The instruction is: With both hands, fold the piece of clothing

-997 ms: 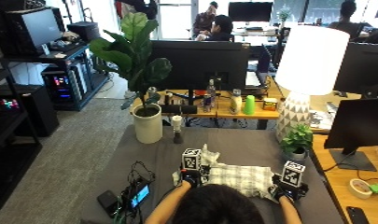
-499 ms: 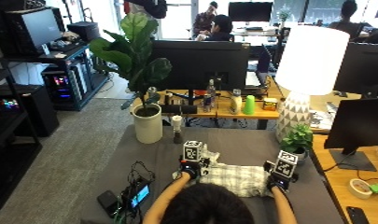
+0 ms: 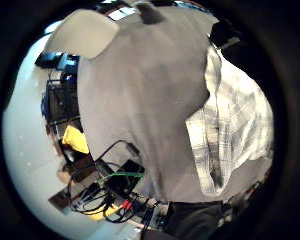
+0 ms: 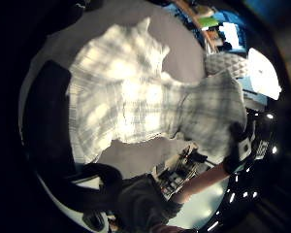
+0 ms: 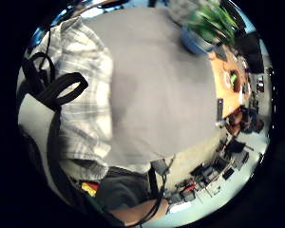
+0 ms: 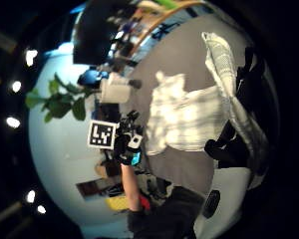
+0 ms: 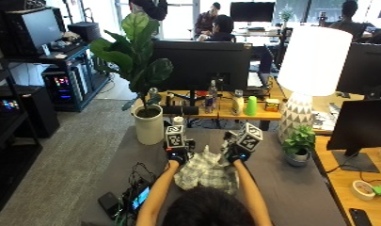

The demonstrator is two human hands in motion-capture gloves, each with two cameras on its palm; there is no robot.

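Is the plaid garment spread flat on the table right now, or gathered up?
Gathered up. The plaid garment is bunched between the left hand and right hand on the grey table, its edges lifted rather than flat.

On the grey worktop (image 7: 290, 183), a crumpled white-and-grey checked garment (image 7: 203, 171) lies between the person's forearms. The left hand (image 7: 176, 155) sits at its far left edge, the right hand (image 7: 235, 154) at its far right edge, both touching the cloth; whether the fingers grip it cannot be told. Beyond the left hand stands a large potted plant (image 7: 140, 70); to the right of the right hand, a small one (image 7: 299, 146).
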